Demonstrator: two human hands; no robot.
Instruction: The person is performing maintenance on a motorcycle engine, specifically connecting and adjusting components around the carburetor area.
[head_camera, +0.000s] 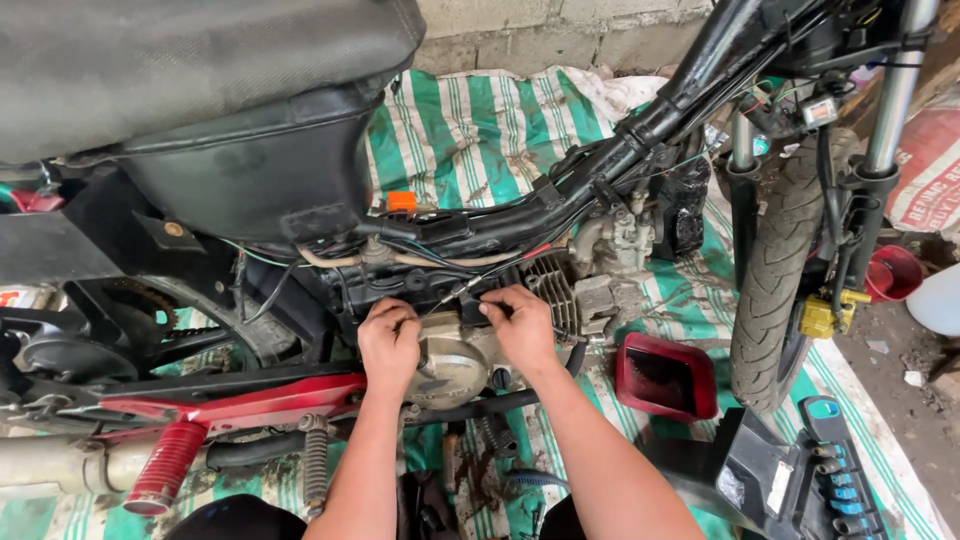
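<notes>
Black cable (450, 293) ends hide between left hand (388, 345) and right hand (522, 328).

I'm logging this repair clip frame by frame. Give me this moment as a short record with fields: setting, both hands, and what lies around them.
Setting: stripped motorcycle on a green-and-white striped tarp
Left hand: left hand on the engine top, fingers pinching a thin cable
Right hand: right hand pinching the same cable from the other side
Below hands: metal engine cover
Beside engine: finned cylinder
Right of engine: red tray, front tyre
Lower left: red footpeg
</notes>
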